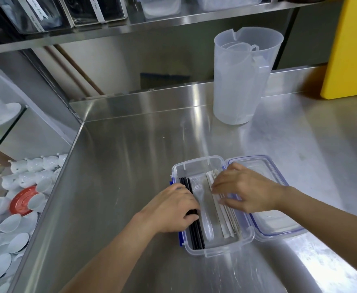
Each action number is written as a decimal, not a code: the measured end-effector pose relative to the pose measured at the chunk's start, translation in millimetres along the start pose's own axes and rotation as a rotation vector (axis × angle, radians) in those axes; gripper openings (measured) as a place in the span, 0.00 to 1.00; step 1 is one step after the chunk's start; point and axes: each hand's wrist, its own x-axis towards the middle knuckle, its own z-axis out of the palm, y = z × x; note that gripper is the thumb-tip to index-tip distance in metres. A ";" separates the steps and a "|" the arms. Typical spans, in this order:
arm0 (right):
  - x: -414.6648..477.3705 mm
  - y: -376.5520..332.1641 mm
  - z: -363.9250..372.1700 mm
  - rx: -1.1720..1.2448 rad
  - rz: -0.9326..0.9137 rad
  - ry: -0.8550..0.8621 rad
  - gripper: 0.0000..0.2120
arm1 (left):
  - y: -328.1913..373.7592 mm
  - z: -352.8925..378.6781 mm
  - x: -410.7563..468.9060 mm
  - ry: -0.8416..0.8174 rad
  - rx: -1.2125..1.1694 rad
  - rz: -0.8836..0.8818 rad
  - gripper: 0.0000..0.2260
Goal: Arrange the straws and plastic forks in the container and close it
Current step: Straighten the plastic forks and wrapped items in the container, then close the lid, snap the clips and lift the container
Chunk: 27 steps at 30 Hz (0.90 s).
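Note:
A clear plastic container (194, 166) with blue clips stands open on the steel counter. Its lid (279, 227) lies flat to the right, still joined along the hinge. Inside, black straws (195, 235) lie along the left wall, clear plastic forks (206, 220) in the middle, and paper-wrapped straws (226, 223) on the right. My left hand (171, 210) rests over the container's left edge with fingers curled onto the black straws. My right hand (243, 189) lies flat with fingers spread, pressing on the wrapped straws.
A tall translucent measuring jug (243, 81) stands behind the container. A yellow board (350, 49) leans at the far right. Left of the counter edge, lower down, lie several white cups (15, 218) and a red saucer (23, 200). A shelf with bins runs overhead.

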 end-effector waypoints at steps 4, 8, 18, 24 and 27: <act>-23.6 6.3 -12.3 0.088 0.265 0.264 0.23 | -2.3 -33.9 6.4 0.143 -0.122 -0.112 0.13; -66.7 15.2 -12.0 0.297 0.614 0.224 0.45 | 1.0 -63.8 41.8 0.328 -0.268 -0.228 0.11; -151.0 6.0 20.8 0.326 0.885 -0.279 0.68 | 16.1 -60.9 169.9 0.009 -0.187 -0.252 0.28; -161.8 6.6 43.3 0.310 0.935 -0.096 0.66 | 13.2 -43.6 193.5 -0.258 -0.135 -0.364 0.31; -160.7 5.2 42.8 0.354 0.935 -0.005 0.59 | 14.3 -41.5 200.4 -0.284 -0.176 -0.340 0.26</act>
